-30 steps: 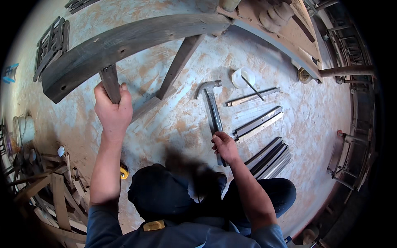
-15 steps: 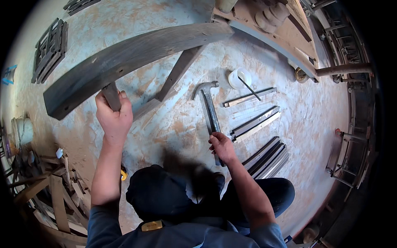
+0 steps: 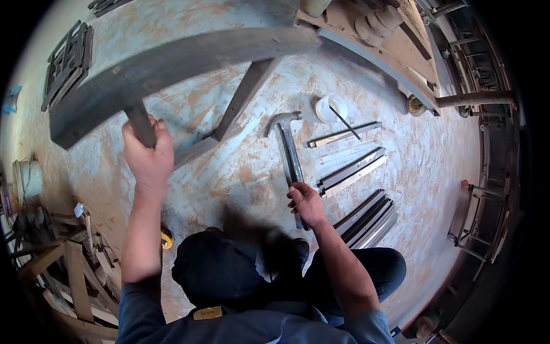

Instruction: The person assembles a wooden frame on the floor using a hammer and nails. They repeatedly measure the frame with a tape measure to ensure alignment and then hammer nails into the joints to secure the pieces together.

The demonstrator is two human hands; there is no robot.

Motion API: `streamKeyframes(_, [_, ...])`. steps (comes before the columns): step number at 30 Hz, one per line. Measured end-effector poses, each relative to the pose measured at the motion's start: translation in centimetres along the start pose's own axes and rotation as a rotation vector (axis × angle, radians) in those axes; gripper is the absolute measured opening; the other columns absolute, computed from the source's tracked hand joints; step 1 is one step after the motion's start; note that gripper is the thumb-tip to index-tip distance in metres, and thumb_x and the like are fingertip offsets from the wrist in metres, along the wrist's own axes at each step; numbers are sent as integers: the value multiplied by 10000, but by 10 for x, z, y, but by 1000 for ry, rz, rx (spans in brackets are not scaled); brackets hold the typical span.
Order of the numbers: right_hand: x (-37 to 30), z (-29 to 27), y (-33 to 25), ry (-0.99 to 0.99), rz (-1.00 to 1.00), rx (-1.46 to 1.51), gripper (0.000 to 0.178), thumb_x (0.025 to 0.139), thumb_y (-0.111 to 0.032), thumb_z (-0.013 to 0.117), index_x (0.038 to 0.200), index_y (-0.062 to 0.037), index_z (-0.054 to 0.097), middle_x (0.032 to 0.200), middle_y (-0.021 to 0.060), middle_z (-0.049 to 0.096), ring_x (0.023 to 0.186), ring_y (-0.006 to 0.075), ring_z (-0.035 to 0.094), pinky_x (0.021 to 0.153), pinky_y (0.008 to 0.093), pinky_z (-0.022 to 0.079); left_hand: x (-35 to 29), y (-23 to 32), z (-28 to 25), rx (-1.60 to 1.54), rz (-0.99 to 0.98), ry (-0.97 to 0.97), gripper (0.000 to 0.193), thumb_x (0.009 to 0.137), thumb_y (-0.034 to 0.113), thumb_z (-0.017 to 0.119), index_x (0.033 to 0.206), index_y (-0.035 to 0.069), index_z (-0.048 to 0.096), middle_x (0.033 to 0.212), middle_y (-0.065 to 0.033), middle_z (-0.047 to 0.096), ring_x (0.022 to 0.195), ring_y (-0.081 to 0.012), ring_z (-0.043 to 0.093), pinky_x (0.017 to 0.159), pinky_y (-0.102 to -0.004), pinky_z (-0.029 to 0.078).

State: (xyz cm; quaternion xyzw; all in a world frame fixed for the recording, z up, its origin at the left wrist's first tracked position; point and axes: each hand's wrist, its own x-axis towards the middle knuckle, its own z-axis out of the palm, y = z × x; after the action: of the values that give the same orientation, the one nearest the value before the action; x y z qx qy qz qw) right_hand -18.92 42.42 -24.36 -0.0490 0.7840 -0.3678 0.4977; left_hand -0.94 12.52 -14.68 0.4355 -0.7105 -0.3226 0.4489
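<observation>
My left hand (image 3: 150, 163) is closed round a short upright of a dark wooden frame (image 3: 172, 66). The frame's long thick board spans the upper left, tilted and slightly blurred, with further bars joined beneath it. With its fingers wrapped round the lower handle, my right hand (image 3: 307, 205) grips a claw hammer (image 3: 290, 150). The hammer's metal head points away from me, apart from the frame. Just beyond the hammer head stands a white tub (image 3: 322, 110) with a dark stick leaning out of it.
Wooden strips lie on the floor at right: a single strip (image 3: 344, 135), a small group (image 3: 354, 171) and a larger bundle (image 3: 366, 219). A workbench (image 3: 389, 66) stands at the far right. Scrap wood (image 3: 77, 275) is piled near left, and a yellow tape measure (image 3: 167, 238) lies beside my left arm.
My left hand has shifted a little left and away from me, and the frame's left end has swung the same way. My right hand and the hammer have hardly moved.
</observation>
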Motion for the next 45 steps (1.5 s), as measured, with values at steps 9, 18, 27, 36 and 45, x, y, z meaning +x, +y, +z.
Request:
streamKeyframes(9, [2,-10,13,56,55,-19,462,911,-280,588,1248,36,563,917,109,671,697,152,624,624,306,516,48,-110,-11,-260,-573,-222,220,856,34,557,1051,53,456,698,-30,512,456,-110,470,425,-280,405])
streamKeyframes(18, [-5,-12,9,71,60,-23,369,934,-247,585,1160,45,590,770,64,615,603,135,580,534,284,479,18,-205,-14,-377,-769,-182,228,834,22,555,1038,62,462,628,-28,504,416,-129,468,391,-299,399])
streamKeyframes(27, [4,-18,19,30,143,-118,416,945,-260,536,1230,43,551,925,116,634,685,182,620,564,301,512,20,-193,-13,-403,-718,-206,258,826,6,555,1056,31,441,674,-48,504,428,-127,472,408,-293,403])
streamKeyframes(36, [8,-16,32,47,129,-171,372,923,-281,580,1107,40,615,787,85,642,585,153,603,517,296,494,34,-117,-28,-364,-599,-102,220,844,1,571,1021,58,453,767,-25,528,469,-101,485,423,-266,402])
streamKeyframes(45, [19,-13,32,33,80,-260,327,934,-287,560,1048,12,625,752,60,612,627,149,603,545,301,498,67,-20,-34,-70,-151,40,203,844,-40,590,1010,41,505,869,-2,536,738,-60,514,649,-214,449])
